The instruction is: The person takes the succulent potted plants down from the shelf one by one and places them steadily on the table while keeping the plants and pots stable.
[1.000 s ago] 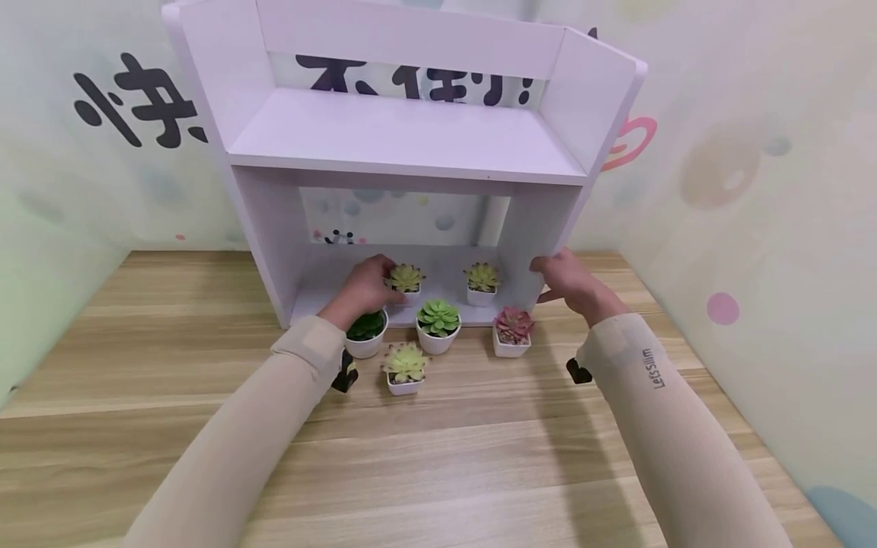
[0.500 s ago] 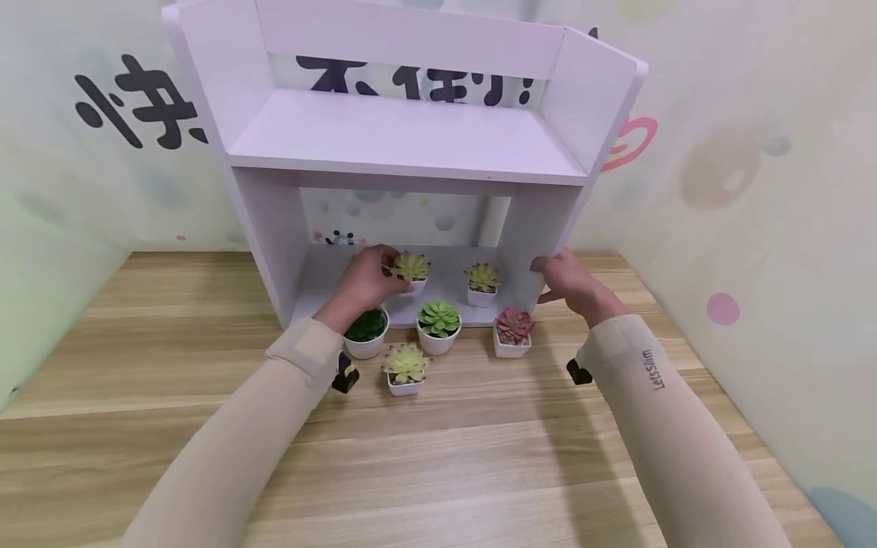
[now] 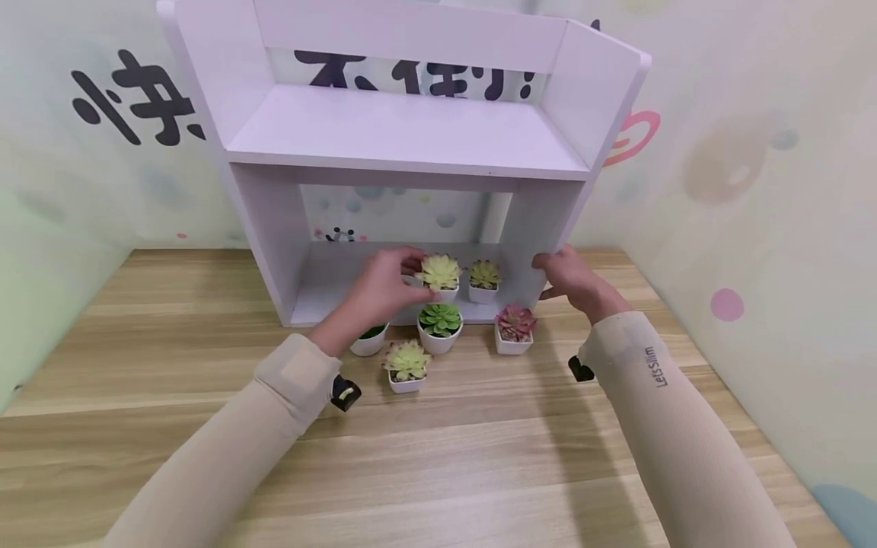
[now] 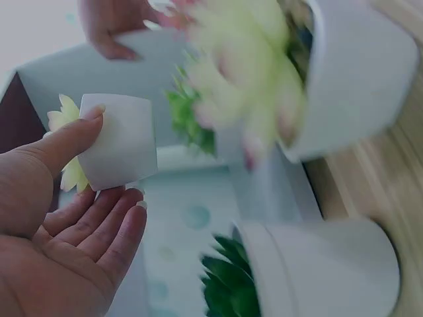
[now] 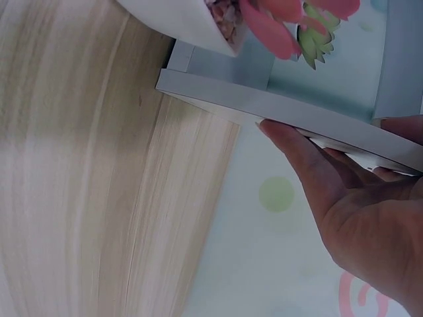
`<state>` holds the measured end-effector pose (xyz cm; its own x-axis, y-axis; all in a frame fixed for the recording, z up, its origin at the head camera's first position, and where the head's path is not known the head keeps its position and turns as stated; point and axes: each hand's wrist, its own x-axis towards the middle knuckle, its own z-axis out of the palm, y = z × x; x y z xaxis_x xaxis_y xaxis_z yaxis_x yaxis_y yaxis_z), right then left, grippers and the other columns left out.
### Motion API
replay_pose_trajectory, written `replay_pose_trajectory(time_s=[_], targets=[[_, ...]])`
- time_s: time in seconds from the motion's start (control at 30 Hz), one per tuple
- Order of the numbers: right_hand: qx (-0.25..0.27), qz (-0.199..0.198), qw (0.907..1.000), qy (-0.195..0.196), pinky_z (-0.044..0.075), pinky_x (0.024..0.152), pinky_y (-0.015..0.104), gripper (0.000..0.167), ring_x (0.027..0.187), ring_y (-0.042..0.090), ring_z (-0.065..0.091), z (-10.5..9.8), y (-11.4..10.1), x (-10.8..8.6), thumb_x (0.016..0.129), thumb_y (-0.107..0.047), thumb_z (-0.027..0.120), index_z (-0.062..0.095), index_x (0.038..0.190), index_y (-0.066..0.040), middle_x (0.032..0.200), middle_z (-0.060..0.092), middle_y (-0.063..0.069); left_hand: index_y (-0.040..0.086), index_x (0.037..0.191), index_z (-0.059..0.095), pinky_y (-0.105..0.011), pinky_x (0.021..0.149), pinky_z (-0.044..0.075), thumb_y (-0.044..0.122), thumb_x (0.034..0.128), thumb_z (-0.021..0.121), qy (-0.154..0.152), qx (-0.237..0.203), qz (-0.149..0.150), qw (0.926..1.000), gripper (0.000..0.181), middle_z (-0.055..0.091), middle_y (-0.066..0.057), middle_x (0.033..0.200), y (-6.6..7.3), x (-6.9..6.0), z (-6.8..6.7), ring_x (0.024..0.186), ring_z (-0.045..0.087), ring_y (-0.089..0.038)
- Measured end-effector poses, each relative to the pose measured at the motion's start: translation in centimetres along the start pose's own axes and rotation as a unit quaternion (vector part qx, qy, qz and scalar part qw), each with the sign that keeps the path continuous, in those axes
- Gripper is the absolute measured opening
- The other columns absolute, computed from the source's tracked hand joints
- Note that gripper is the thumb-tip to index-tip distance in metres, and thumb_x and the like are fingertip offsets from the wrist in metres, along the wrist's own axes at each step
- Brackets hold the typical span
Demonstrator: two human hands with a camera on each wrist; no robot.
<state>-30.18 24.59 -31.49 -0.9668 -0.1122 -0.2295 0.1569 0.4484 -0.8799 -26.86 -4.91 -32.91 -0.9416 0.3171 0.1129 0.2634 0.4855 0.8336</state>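
My left hand [image 3: 375,291] pinches a small white pot with a yellow-green succulent [image 3: 441,272] between thumb and fingers, inside the lower compartment of the white shelf [image 3: 407,129]. In the left wrist view, the thumb and fingertips press on the square white pot [image 4: 120,142]. My right hand [image 3: 574,281] grips the shelf's right side panel [image 5: 264,104], fingers on both of its faces. Another yellow-green succulent [image 3: 483,280] stands in the compartment, right of the held one. A bright green succulent [image 3: 440,327] in a round pot stands just below the held one in the head view.
A red succulent [image 3: 515,329] stands on the wooden table [image 3: 438,457] before the shelf's right end. Left of centre are a yellow-green succulent [image 3: 406,365] and a dark green one [image 3: 370,342], partly hidden by my left arm. Patterned walls [image 3: 740,228] rise behind and beside the shelf.
My left hand has lifted the yellow-green succulent slightly and carried it right, closer to the other one in the compartment. The right hand keeps its hold on the side panel.
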Motion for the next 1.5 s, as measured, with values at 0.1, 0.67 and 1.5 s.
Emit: replay_pose_trajectory(time_s=[0.1,0.67,1.5], targets=[[-0.002,0.000,1.0000,0.004,0.057,0.089,0.050,0.061,0.138,0.043,0.045,0.0,0.0,0.1,0.098,-0.009,0.036,0.023,0.157,-0.001,0.156,0.037,0.028,0.002,0.135,0.059,-0.039,0.101,0.055,0.015,0.0818,0.084,-0.007,-0.018,0.001,0.9998,0.060,0.066,-0.014,0.128,1.1,-0.5,0.6,0.118,0.064,-0.029],[-0.003,0.004,1.0000,0.004,0.053,0.097,0.057,0.063,0.143,0.042,0.039,0.0,0.0,0.1,0.099,-0.011,0.036,0.019,0.159,-0.005,0.161,0.031,0.025,0.009,0.129,0.066,-0.032,0.089,0.060,0.018,0.0756,0.089,-0.056,-0.021,-0.029,0.9978,0.059,0.070,-0.008,0.122,2.4,-4.3,4.9,0.108,0.071,-0.023],[0.003,0.002,1.0000,0.007,0.048,0.104,0.065,0.064,0.145,0.042,0.039,0.2,0.1,0.0,0.099,-0.012,0.036,0.018,0.160,-0.006,0.162,0.031,0.024,0.006,0.115,0.069,-0.036,0.085,0.058,0.029,0.0757,0.090,-0.050,0.159,0.039,0.9853,0.050,0.074,-0.006,0.108,0.8,-4.6,8.8,0.096,0.068,-0.020]])
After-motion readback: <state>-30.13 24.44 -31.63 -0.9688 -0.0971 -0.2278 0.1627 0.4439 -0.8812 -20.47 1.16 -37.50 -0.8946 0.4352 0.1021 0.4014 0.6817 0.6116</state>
